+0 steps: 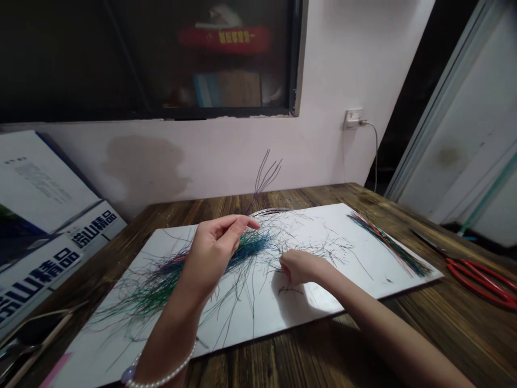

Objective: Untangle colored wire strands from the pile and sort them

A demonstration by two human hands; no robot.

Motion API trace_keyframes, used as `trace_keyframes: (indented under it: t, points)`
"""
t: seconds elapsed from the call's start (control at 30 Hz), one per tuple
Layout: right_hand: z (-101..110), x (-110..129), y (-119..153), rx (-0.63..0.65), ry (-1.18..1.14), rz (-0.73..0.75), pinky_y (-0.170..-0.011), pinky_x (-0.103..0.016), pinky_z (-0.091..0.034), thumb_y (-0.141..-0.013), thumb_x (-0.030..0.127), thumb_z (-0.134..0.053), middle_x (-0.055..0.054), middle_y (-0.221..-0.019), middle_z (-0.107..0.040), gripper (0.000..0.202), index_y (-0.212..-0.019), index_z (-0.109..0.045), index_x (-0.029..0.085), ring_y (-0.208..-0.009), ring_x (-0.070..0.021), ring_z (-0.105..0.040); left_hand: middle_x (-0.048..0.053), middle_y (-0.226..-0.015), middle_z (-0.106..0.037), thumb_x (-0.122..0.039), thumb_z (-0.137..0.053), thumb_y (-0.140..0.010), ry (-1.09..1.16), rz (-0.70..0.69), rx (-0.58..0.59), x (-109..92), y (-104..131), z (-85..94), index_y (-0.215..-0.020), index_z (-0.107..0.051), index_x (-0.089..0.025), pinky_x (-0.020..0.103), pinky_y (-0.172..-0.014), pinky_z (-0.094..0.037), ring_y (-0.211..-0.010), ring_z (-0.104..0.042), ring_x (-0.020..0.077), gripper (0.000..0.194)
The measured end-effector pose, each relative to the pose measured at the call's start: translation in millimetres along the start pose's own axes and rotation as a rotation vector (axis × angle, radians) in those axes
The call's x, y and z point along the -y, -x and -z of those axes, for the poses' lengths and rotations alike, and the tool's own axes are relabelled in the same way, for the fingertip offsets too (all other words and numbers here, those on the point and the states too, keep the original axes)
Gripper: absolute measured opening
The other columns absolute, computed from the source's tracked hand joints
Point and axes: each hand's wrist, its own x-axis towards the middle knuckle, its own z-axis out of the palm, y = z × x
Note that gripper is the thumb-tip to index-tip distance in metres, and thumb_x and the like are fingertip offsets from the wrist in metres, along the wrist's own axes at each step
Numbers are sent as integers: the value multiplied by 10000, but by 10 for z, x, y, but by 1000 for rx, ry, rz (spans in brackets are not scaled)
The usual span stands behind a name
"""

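Note:
My left hand (220, 242) is raised over the white board (319, 302), its thumb and fingers pinched together. Several thin dark wires (266, 175) rise out of that pinch and fan apart at their tips. Below and beside it spreads a loose heap of thin coloured wires (161, 285), green, blue and purple. My right hand (301, 265) is closed low over the board, close to scattered short wire pieces (323, 245). Its fingertips face away from me, so whatever they hold is hidden.
A neat bundle of coloured wires (390, 242) lies along the board's right side. Beyond it, red-handled scissors (480, 277) rest on the wooden table (404, 323). White printed boxes (44, 231) stand at left. A silvery wire coil (274, 210) sits behind my left hand.

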Motion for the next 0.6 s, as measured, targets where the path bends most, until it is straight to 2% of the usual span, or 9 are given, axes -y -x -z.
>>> trace_keyframes:
  t: [0.13,0.3,0.37,0.5,0.6]
  points:
    - [-12,11,-4,17,17,13,-697,-323,-506,-850,271,-585,-42,-962,-609,153,-922,-600,137,-828,-158,-590,-69,-474,-198,-375,-528,-845,-18,-9,-8,-7,-2,6,-761,-671,-200,267,-439,-118,-443,-155,89,241]
    - [-36,25,-21,2,-9,19,-700,-321,-496,-849,267,-584,-39,-941,-607,141,-899,-599,136,-815,-154,-584,-66,-468,-196,-375,-525,-833,-36,0,-7,10,-10,11,-756,-666,-208,269,-431,-103,-436,-159,100,232]
    - [-44,7,-40,-9,-45,25,-678,-311,-487,-818,228,-604,-37,-906,-611,109,-873,-604,135,-792,-155,-582,-65,-472,-196,-381,-523,-831,-35,4,1,17,-12,11,-758,-665,-209,269,-428,-98,-436,-159,101,235]
    - [41,-109,-25,-25,-179,66,-562,-268,-441,-647,102,-648,-55,-799,-624,137,-779,-627,128,-703,-176,-584,-69,-473,-184,-378,-514,-835,-37,11,6,29,-20,9,-765,-669,-203,267,-428,-88,-435,-143,98,244]
    - [213,-223,89,-27,-341,195,-543,-232,-429,-638,87,-616,-37,-772,-627,193,-825,-634,133,-674,-144,-577,-71,-488,-187,-382,-514,-843,-45,9,15,52,-34,1,-776,-669,-191,262,-437,-106,-448,-147,93,255]
